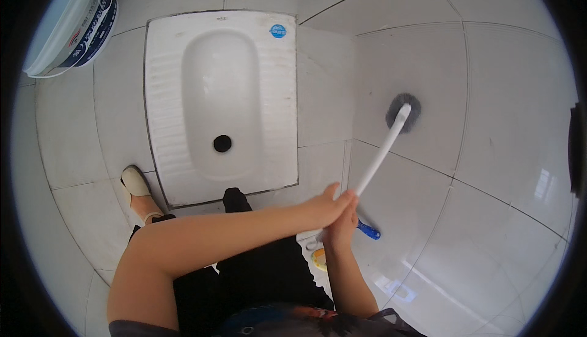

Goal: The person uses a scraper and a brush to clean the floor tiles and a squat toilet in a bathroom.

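Observation:
Against the tiled wall (pixel 412 66) on the right presses a scrub brush with a round grey bristle head (pixel 416 110) and a long white handle (pixel 378 163). Around the lower part of this handle is my right hand (pixel 341 231), partly covered by the other hand. My left hand (pixel 328 208) reaches across from the left and lies on the handle at my right hand, its thumb raised. Its fingers' grip is partly hidden. Just beyond my hands, a tool's blue handle (pixel 369 230) shows beside the wall; its other end is hidden.
A white ceramic squat toilet (pixel 277 108) with a dark drain hole (pixel 222 143) is set in the tiled floor (pixel 121 108). At upper left stands a white plastic bucket (pixel 98 21). A yellow-rimmed object (pixel 319 260) lies below my hands. My shoe (pixel 136 182) is beside the toilet.

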Tool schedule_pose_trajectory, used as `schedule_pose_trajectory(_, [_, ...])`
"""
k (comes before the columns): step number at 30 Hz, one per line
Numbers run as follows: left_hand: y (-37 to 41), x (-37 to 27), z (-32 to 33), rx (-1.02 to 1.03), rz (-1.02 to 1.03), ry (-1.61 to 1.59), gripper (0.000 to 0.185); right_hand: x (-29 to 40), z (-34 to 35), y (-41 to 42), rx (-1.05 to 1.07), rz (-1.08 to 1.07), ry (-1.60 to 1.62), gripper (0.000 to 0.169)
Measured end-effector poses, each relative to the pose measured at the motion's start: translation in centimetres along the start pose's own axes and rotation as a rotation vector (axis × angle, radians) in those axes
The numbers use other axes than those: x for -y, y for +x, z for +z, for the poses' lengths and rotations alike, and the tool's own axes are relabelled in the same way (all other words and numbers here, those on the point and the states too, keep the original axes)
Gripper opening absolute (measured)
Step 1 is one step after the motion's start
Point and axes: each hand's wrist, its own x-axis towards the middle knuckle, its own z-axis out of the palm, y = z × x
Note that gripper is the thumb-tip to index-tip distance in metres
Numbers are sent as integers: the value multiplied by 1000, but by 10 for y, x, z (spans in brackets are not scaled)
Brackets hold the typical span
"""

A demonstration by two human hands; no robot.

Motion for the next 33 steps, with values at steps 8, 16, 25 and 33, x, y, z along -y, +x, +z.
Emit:
schedule_pose_trajectory(8, [22, 15, 41, -20, -248, 148, 91, -19, -46, 4, 221, 462, 296, 39])
schedule_pose_trajectory(16, [17, 16, 26, -405, -286, -21, 63, -14, -9, 41, 245, 316, 2, 50])
schedule_pose_trajectory(25, [-52, -29, -71, -325, -265, -218, 36, -24, -238, 98, 289, -650, -2659, 65])
schedule_pose_trajectory(33, [-107, -34, -110, -445, -226, -185, 36, -11, -231, 115, 675, -523, -2681, 29])
